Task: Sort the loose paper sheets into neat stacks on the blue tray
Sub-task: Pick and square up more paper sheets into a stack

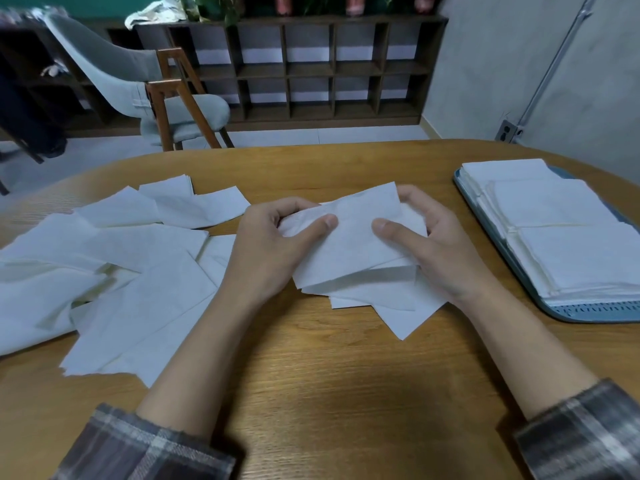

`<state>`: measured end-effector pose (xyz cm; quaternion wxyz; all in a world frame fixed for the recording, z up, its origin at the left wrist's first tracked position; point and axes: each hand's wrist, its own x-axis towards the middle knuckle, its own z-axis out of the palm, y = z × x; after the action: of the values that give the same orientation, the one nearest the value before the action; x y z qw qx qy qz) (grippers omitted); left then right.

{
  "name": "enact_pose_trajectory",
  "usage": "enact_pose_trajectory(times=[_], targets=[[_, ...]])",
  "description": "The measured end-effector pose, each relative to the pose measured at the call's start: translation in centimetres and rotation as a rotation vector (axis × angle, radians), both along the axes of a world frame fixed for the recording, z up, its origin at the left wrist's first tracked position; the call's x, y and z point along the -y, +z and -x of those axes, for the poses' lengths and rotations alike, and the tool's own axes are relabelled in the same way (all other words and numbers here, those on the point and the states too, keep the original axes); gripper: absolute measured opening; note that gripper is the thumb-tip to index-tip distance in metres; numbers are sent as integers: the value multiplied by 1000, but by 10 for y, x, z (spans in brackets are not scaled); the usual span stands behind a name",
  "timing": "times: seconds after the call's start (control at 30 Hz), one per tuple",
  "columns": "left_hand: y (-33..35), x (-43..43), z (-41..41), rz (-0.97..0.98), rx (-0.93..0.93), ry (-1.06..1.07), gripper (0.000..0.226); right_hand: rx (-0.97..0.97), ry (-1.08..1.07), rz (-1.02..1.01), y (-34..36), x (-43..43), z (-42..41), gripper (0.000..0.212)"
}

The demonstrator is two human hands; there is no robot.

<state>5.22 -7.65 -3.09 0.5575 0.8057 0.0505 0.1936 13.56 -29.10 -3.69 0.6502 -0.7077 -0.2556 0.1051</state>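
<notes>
My left hand and right hand pinch the paper sheets by opposite edges over the table: light, limp, probably tear-prone; the blue tray lies at three o'clock.

The loose pile of thin paper sheets at left, the small bundle of paper sheets in the middle and the square paper stacks at right are all white. The slotted plastic tray is blue. The oval wooden table is honey brown, finely grained. The near flannel sleeves are grey plaid. The far upholstered chair is pale grey-green on reddish-brown legs.
</notes>
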Motion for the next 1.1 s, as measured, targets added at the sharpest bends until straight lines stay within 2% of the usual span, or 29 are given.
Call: enact_pose_trajectory(times=[0.2,0.47,0.67,0.77,0.87,0.93,1.0,1.1], targets=[[-6,1,-4,6,-6,-4,10,72,46,23,-1,-4,2,58],[-6,2,-5,13,-16,-43,7,84,59,29,-3,-5,2,65],[-10,5,-6,-38,5,17,7,144,44,76,-5,-6,3,63],[-12,5,-8,-88,30,107,26,148,7,4,-5,-4,2,64],[-8,9,-6,135,-29,13,31,126,-31,-55,-2,-3,0,68],[-7,10,-6,177,-2,15,30,129,-55,-40,-2,-2,-1,69],[-10,9,-8,113,24,64,33,121,-31,-29,-2,-1,-2,62],[-17,8,-9,-11,32,109,41,151,8,20,-3,1,-3,38]])
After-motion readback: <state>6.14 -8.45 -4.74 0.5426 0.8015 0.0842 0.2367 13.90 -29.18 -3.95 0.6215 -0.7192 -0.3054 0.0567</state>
